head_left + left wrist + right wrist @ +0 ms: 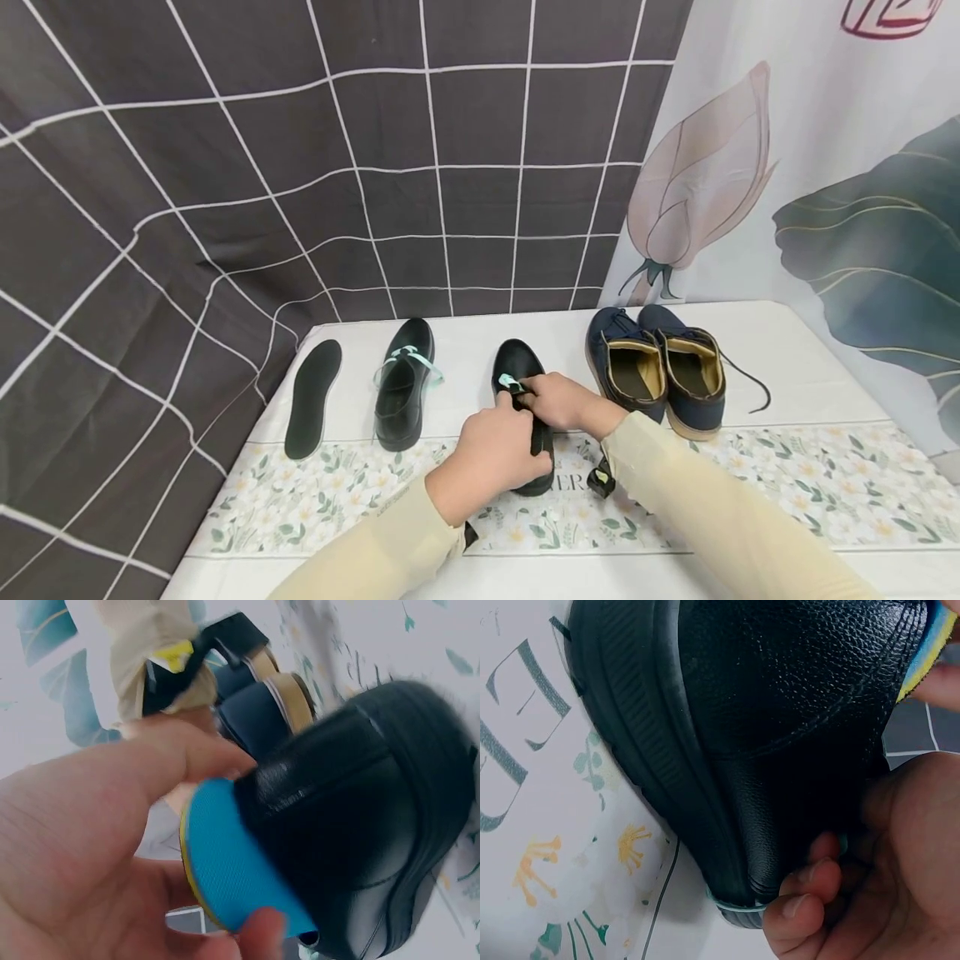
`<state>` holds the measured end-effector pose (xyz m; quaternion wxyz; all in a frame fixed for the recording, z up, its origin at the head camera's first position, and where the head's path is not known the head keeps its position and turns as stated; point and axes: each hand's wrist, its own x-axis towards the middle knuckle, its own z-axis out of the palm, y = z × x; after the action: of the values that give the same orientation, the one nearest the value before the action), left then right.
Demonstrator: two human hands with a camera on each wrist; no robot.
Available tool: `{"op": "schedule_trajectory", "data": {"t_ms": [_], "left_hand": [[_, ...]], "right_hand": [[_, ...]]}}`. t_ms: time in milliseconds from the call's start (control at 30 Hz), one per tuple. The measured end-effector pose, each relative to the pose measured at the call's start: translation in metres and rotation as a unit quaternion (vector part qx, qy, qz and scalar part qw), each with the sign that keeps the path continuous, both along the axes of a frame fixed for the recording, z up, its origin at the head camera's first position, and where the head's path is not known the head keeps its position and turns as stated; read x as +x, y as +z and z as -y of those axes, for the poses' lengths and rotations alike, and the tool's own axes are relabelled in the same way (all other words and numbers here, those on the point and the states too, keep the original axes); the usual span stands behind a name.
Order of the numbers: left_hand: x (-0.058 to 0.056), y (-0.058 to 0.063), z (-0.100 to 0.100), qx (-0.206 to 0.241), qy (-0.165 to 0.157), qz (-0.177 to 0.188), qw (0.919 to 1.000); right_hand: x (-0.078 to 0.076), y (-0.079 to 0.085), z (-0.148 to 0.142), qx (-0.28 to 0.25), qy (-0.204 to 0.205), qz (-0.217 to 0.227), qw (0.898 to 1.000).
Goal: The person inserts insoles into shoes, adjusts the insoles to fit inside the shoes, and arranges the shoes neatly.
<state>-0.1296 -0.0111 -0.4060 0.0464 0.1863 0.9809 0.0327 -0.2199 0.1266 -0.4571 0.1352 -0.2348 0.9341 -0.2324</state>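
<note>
In the middle of the table sits a black leather shoe (516, 358) with mint-green laces, its toe pointing away from me. My left hand (491, 442) is over its heel end. In the left wrist view, its thumb and fingers grip an insole (232, 855) with a blue underside and yellow edge, which sticks out of the shoe's opening. The rest of the insole is hidden inside the shoe. My right hand (558, 400) holds the shoe near the laces, fingers curled at the upper's edge in the right wrist view.
Left of the hands stands a second black shoe (401, 417) with mint laces, and beyond it lies a black insole (311, 400). A pair of navy shoes (693, 404) stands on the right, one lace trailing. A dark checked curtain (480, 200) hangs behind the table.
</note>
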Motion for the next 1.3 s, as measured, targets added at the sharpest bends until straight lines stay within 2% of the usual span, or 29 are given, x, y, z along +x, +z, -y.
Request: {"op": "schedule_trajectory", "data": {"t_ms": [233,367,500,600,767,1033,1133,1300], "left_hand": [[0.002,-0.005,0.002,0.017,-0.055,-0.088,0.9944],[0.001,-0.014,0.001,-0.004,-0.079,-0.149,0.9857],[-0.002,-0.024,-0.002,-0.011,-0.092,-0.203,0.9747],[-0.006,-0.027,-0.005,0.002,-0.09,-0.217,0.9719],[-0.012,-0.03,-0.006,0.021,-0.09,-0.203,0.9747],[-0.013,-0.036,0.003,0.085,-0.056,-0.121,0.9875],[-0.01,-0.033,0.009,0.086,-0.066,-0.085,0.9904],[-0.005,-0.023,0.019,0.084,-0.104,-0.044,0.99]], "right_hand": [[0.003,0.001,0.0,0.01,-0.003,-0.031,0.999],[0.006,0.001,0.0,0.008,-0.008,-0.054,0.998],[0.008,-0.001,0.0,-0.002,0.002,-0.082,0.997],[0.008,-0.001,0.0,-0.008,0.013,-0.098,0.995],[0.007,-0.001,-0.003,-0.012,0.022,-0.097,0.995],[0.006,-0.002,-0.003,-0.022,0.008,-0.07,0.997],[0.006,-0.003,-0.003,-0.016,0.005,-0.066,0.998],[0.007,-0.004,-0.004,-0.009,0.0,-0.071,0.997]]}}
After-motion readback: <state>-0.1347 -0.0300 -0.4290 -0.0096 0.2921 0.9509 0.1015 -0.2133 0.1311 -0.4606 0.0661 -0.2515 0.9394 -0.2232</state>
